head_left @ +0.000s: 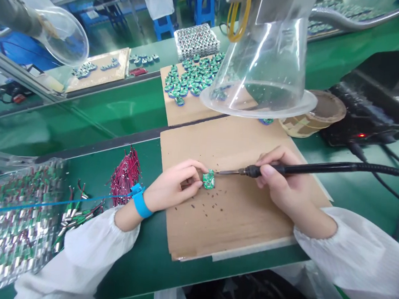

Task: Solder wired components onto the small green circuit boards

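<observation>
My left hand (180, 182), with a blue strap (141, 202) round its wrist, grips a small green circuit board (208, 180) by its left edge. In my right hand (279, 178) is a black-handled soldering iron (252, 171), held like a pen. Its tip points left and reaches the board's upper right edge; whether it touches cannot be made out. Beneath both hands lies a brown cardboard sheet (235, 225), marked with burn spots around the board.
Red wires (125, 176) lie in a bundle left of the cardboard, near a tray of metallic parts (12, 232). Many circuit boards (194, 76) cover a second cardboard behind. A clear fume hood (262, 76) hangs above. A round tub (321, 112) and a black box (362, 120) stand right.
</observation>
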The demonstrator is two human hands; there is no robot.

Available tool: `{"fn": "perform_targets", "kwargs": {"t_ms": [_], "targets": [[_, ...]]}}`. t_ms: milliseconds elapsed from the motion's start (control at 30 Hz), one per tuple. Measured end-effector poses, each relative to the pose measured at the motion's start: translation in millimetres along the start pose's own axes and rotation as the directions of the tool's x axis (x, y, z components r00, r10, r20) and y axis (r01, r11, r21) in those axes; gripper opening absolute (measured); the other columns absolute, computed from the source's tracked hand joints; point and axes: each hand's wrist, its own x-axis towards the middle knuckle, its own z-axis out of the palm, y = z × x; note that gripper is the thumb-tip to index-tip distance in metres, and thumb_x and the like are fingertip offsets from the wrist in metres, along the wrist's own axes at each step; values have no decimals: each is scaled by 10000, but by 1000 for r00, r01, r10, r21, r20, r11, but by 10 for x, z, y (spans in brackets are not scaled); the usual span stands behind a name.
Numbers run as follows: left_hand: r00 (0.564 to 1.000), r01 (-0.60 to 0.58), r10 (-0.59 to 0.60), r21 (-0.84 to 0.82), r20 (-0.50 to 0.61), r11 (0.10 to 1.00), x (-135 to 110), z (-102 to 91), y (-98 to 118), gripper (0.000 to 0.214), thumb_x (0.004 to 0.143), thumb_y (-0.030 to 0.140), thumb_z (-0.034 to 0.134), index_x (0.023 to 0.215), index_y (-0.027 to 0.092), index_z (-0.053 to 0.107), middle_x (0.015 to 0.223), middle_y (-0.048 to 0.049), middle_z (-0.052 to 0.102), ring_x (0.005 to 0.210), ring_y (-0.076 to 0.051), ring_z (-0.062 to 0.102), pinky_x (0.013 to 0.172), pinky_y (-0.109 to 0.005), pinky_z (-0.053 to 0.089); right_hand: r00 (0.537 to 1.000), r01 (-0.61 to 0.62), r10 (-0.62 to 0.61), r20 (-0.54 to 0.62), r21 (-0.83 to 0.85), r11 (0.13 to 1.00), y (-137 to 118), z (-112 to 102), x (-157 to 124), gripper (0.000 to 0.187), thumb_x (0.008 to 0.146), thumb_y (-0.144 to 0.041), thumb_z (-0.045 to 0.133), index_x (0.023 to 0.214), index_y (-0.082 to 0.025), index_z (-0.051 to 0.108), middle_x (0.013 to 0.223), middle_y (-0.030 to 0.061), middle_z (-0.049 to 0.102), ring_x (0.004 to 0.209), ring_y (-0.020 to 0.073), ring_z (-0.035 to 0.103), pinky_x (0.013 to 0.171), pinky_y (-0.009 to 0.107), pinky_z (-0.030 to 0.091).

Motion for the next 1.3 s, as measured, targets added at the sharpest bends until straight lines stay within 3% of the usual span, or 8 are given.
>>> {"fn": "perform_targets", "kwargs": {"t_ms": [333, 933, 1300], "targets": [[999, -41, 41, 62, -1, 997, -14, 26, -63, 107, 974, 141, 577, 885, 188, 612, 1247, -51, 678, 979, -145, 656, 813, -291, 507, 995, 18, -17, 101, 0, 1000, -3, 138, -122, 99, 992, -299, 649, 923, -249, 599, 732, -9, 581, 548, 129, 518, 490, 307, 369], [999, -53, 52, 52, 10, 997, -6, 9, -81, 124, 975, 134, 558, 869, 192, 583, 1241, -75, 690, 1022, -185, 680, 861, -337, 516, 975, 127, -78, 210, -234, 964, 26, 88, -133, 72, 946, -283, 685, 967, -275, 617, 753, 0, 609, 611, 172, 553, 563, 341, 424], [999, -46, 46, 41, 10, 998, -16, 2, -85, 132, 971, 112, 548, 874, 192, 588, 1252, -68, 682, 1052, -181, 678, 892, -336, 519, 976, 112, -65, 206, -227, 968, 7, 85, -142, 82, 944, -262, 687, 957, -280, 608, 755, 0, 612, 599, 169, 545, 557, 345, 414]]}}
